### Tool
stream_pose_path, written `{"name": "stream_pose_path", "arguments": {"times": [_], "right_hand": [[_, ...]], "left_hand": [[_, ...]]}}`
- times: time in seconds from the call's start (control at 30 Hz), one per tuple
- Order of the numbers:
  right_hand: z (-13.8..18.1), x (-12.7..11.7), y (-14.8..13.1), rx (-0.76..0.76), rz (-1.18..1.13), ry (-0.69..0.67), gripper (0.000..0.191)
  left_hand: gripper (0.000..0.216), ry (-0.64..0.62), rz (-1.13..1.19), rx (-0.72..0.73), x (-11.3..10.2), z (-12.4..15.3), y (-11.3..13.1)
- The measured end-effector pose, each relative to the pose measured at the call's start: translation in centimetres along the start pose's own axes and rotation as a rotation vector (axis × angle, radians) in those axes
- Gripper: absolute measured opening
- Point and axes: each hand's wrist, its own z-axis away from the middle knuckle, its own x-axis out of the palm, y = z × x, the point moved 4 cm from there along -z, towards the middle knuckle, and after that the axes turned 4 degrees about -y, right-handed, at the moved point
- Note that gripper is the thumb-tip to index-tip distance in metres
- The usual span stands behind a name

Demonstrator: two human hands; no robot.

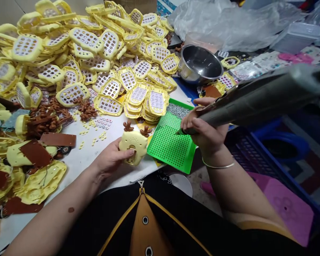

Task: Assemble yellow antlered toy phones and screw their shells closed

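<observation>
My left hand [110,156] is closed round a pale yellow plastic toy casing [133,144] with brown antlers on top. Its thumb lies over the opening in the lower part of the casing. Wrapped round a long dark electric screwdriver [256,96], my right hand [210,133] hangs above a green perforated tray [173,156]. The screwdriver's tip points left and down over the tray, apart from the casing. Small metal screws [177,111] fill the far end of the tray.
A large heap of yellow casing parts [86,39] covers the back left. Brown antlers [88,108], yellow buttons [94,139] and brown panels [37,154] lie left. A steel bowl [200,64] stands behind the tray. At right are a blue basket [282,167] and pink stool [285,209].
</observation>
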Motion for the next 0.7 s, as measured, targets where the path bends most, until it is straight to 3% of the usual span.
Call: {"name": "stream_pose_path", "arguments": {"times": [0.27, 0.43, 0.6, 0.7], "right_hand": [[-1.2, 1.3, 3.4, -0.135, 0.140, 0.085, 0.031], [-1.4, 1.2, 4.1, -0.074, 0.261, 0.093, 0.035], [-1.7, 1.4, 4.2, -0.146, 0.025, 0.079, 0.031], [-1.7, 1.5, 4.1, -0.153, 0.001, 0.059, 0.030]], "left_hand": [[0.040, 0.103, 0.148, -0.067, -0.9, -1.3, -1.1], [0.042, 0.147, 0.165, -0.048, -1.2, -1.7, -1.7], [0.040, 0.165, 0.220, -0.054, -1.1, -1.8, -1.6], [0.043, 0.179, 0.233, -0.068, -0.9, -1.7, -1.7]]}}
